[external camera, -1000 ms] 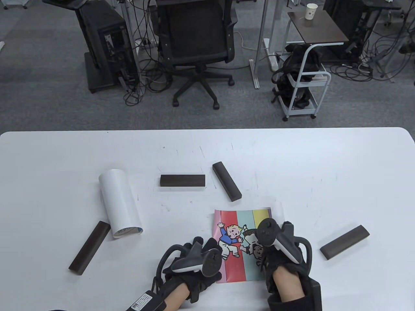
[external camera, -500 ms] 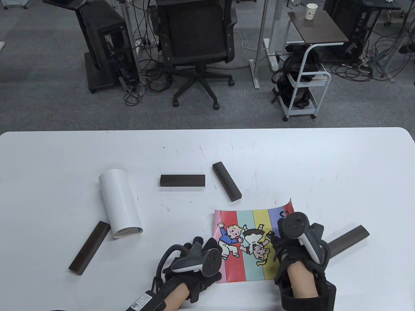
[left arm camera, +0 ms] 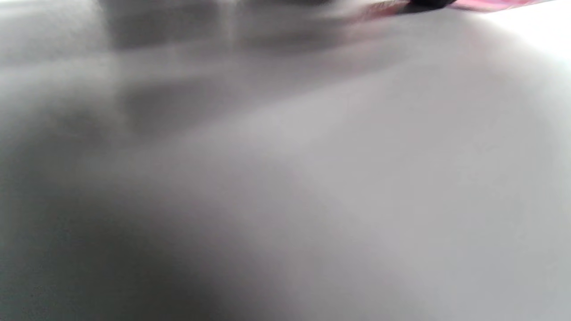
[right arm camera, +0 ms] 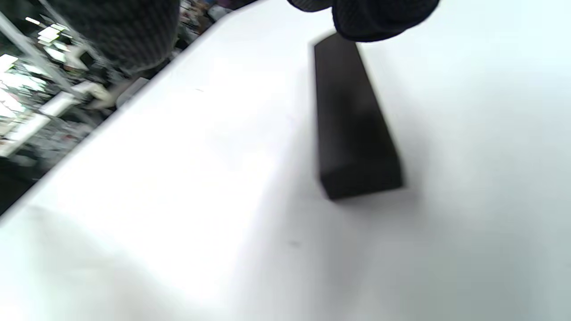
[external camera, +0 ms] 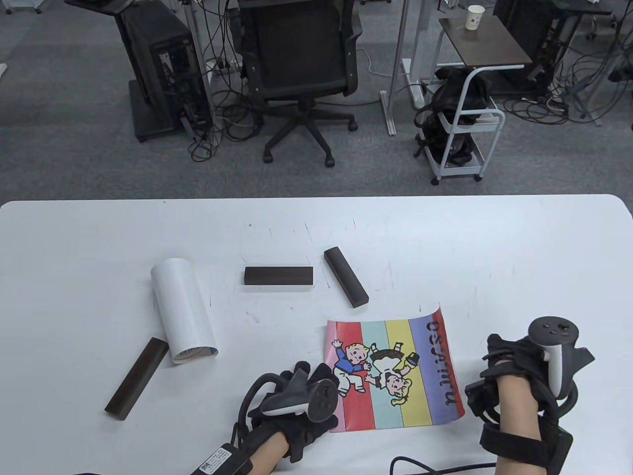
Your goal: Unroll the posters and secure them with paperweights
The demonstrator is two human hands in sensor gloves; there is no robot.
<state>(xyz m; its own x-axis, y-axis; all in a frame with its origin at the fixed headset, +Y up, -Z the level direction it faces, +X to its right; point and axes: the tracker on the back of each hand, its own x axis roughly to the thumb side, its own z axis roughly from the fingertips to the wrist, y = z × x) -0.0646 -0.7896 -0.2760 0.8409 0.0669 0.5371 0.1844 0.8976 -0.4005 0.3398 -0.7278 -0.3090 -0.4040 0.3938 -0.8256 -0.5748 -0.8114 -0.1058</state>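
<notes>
Striped cartoon poster (external camera: 390, 373) lies unrolled near the front of the white desk (external camera: 445, 247), right edge curling up. Dark lettering runs down its purple stripe; first letters look like "OSA", rest unreadable.

Left hand (external camera: 296, 401) presses flat on the poster's left edge. Right hand (external camera: 524, 371) is off the poster, over a dark paperweight (right arm camera: 352, 120); fingertips hang above its far end, grip cannot be told.

Rolled white poster (external camera: 182, 309) at left, blue print on its end illegible. Three more paperweights (external camera: 278, 275) (external camera: 345, 276) (external camera: 137, 378) lie loose.
</notes>
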